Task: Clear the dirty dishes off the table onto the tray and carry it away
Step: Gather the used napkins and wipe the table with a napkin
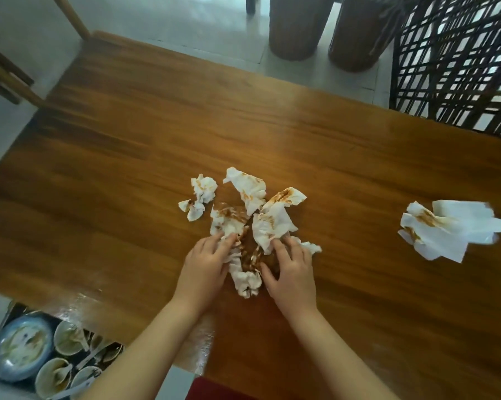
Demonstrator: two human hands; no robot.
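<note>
Several crumpled white napkins (pixel 252 209) stained brown lie in a heap at the middle of the wooden table (pixel 128 145). My left hand (pixel 206 264) and my right hand (pixel 292 269) press on the near part of the heap from either side, fingers spread over the paper. A separate bunch of stained napkins (pixel 445 229) lies at the right of the table, apart from both hands. Below the table's near left corner sits a dark tray (pixel 12 313) holding a dirty blue-rimmed plate (pixel 21 347), several small dirty bowls (pixel 69 340) and white spoons (pixel 89 359).
A dark lattice chair back (pixel 456 62) stands at the far right. Two round wooden stools (pixel 295 24) stand beyond the table. Wooden chair legs (pixel 7 79) are at the far left. A wet smear (pixel 197 347) shines at the near table edge.
</note>
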